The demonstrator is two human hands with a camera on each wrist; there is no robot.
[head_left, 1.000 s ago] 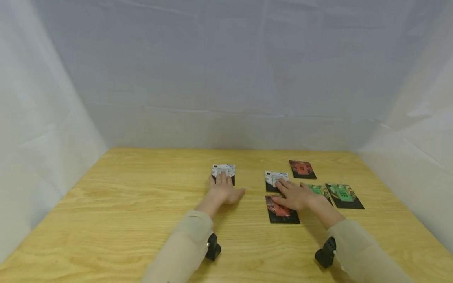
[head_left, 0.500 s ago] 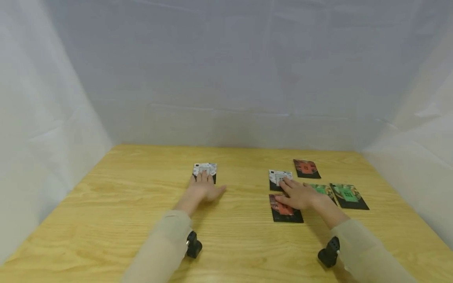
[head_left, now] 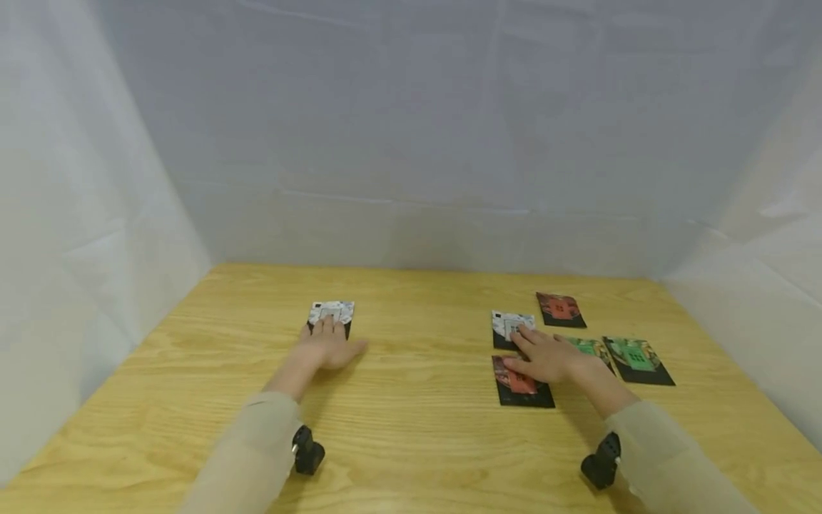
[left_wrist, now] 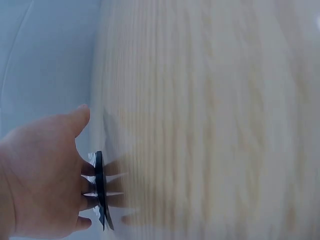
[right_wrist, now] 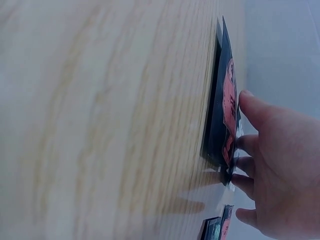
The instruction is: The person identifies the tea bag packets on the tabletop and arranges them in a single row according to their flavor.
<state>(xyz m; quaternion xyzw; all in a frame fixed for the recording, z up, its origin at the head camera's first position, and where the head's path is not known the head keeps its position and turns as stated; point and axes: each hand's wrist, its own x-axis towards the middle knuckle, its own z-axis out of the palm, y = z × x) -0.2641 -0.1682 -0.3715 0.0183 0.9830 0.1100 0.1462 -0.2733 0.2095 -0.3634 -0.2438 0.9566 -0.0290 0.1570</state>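
At the left of the table, my left hand rests its straight fingers on a white and black packet. The left wrist view shows that packet edge-on under the fingertips. My right hand lies spread over another white and black packet, fingertips touching it. Its thumb is over a red and black packet just in front; the right wrist view shows this red packet close by the thumb. A green and black packet is partly hidden behind the right hand.
A second green packet lies at the right, and another red packet sits farther back. The wooden table is bounded by white sheeting at the back and sides. Each wrist carries a black camera.
My left hand has slid left across the table, carrying the white packet under its fingers. The right hand stays on its packet; the view has shifted slightly.
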